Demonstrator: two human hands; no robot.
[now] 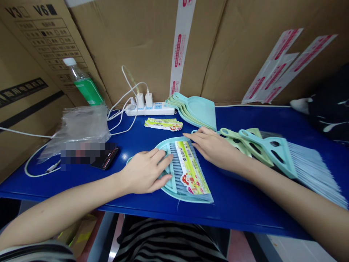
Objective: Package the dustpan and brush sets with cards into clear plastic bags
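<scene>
A light blue dustpan (178, 198) lies on the table in front of me, with a small brush (178, 171) of grey-blue bristles nested in it. Across the bristles lies a yellow-green printed label card (191, 165). My left hand (148, 171) rests over the handle end of the brush and dustpan, fingers apart and thumb on the brush's edge. Stretched-out fingers of my right hand (209, 147) are at the dustpan's far right corner, near the label's upper end; the fingertips' exact contact is partly hidden.
Stacked dustpans (200, 109) stand at the back; more label cards (163, 124) lie left of them. Several brushes (280, 153) are piled at right. A power strip (152, 109), clear plastic bags (84, 125), a bottle (87, 87) and a black flat item (106, 158) occupy the left. Cardboard boxes (141, 40) wall the back.
</scene>
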